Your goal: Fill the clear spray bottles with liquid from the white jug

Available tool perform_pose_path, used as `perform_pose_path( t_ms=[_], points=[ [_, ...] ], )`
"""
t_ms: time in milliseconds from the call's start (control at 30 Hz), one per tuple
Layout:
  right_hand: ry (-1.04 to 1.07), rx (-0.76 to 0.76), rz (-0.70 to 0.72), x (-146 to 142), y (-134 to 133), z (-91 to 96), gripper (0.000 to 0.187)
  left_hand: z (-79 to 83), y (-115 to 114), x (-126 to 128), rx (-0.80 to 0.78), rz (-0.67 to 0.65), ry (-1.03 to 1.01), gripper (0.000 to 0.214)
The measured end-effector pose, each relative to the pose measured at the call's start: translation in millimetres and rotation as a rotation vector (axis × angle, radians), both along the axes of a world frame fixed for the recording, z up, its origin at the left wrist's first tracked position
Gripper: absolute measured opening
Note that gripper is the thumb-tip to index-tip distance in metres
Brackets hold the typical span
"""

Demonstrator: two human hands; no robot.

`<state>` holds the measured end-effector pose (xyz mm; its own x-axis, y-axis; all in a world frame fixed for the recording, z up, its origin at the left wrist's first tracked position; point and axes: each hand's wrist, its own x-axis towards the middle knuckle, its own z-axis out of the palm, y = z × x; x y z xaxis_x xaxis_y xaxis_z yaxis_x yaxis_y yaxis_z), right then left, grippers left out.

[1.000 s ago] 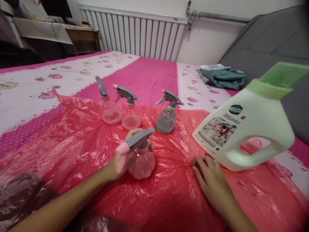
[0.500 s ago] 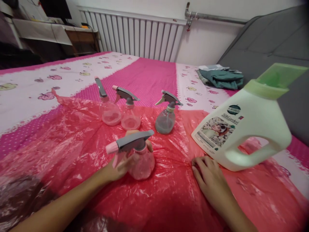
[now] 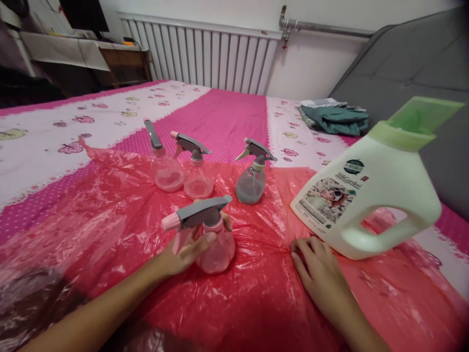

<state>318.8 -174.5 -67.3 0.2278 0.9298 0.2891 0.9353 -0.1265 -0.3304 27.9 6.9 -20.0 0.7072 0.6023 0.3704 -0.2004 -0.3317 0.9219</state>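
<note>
My left hand [image 3: 185, 249] is wrapped round the neck of a small pink spray bottle [image 3: 216, 247] with a grey trigger head, which stands upright on a red plastic sheet [image 3: 110, 230]. My right hand [image 3: 318, 274] lies flat on the sheet, fingers stretched out, just below a large white detergent jug [image 3: 370, 190] with a green cap, tilted on its side. Three more spray bottles stand behind: two pink ones [image 3: 164, 168] [image 3: 198, 178] side by side and a grey one [image 3: 252, 181].
The sheet covers a bed with a pink and white cover [image 3: 220, 112]. Folded teal clothes [image 3: 335, 120] lie at the far right. A grey headboard [image 3: 410, 63] rises on the right, a white radiator [image 3: 205, 54] lines the back wall.
The pink bottle's trigger head has swung round and its nozzle now points left. My left hand's fingers shifted on the neck. The right hand and jug stayed put.
</note>
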Motion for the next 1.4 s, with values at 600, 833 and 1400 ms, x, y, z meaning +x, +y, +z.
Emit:
perform_pose_path(
  t_ms=[600, 833, 1400],
  points=[
    [-0.004, -0.003, -0.001, 1, 0, -0.7, 0.020, -2.3, 3, 5, -0.111, 0.004, -0.114, 0.048],
    [0.003, -0.003, -0.006, 0, 0, 1.1, 0.021, 8.3, 2, 7, -0.031, -0.002, -0.095, 0.051],
    [0.000, -0.017, -0.006, -1, 1, 2.3, 0.021, 16.8, 0, 8, -0.025, -0.011, -0.053, 0.043]
  ],
)
